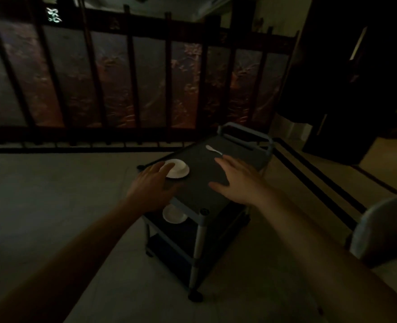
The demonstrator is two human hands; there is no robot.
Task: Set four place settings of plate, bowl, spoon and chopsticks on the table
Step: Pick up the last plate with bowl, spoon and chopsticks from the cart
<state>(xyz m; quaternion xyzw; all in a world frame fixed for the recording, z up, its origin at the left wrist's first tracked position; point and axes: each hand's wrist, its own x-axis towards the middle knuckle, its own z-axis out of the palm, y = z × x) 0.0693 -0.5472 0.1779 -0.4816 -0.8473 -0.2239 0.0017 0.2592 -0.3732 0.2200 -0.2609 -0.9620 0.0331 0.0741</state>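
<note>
Bowl [178, 165] sits nested on a plate [181, 174] on the cart [200, 183] top, right at my left hand's [152, 186] fingertips; can't tell if they touch yet. Left hand spread, fingers apart, holding nothing. White spoon [213, 150] lies just past my right hand [236, 177], which hovers flat and empty with fingers apart over the dark top. Second bowl-and-plate set [174, 215] on the shelf under my left hand. No chopsticks visible; scene dark.

Handling guess: looks like ceramic, so rigid, fragile, smooth, moderately weighty. I'd grip the plate rim, thumb on top, fingers under, and carry the bowl riding on it, kept level since it may slide. Spoon light and thin, likely slippery; pinch the handle mid-shaft. No dining bench in view, so the settings look unplaced from here.
</note>
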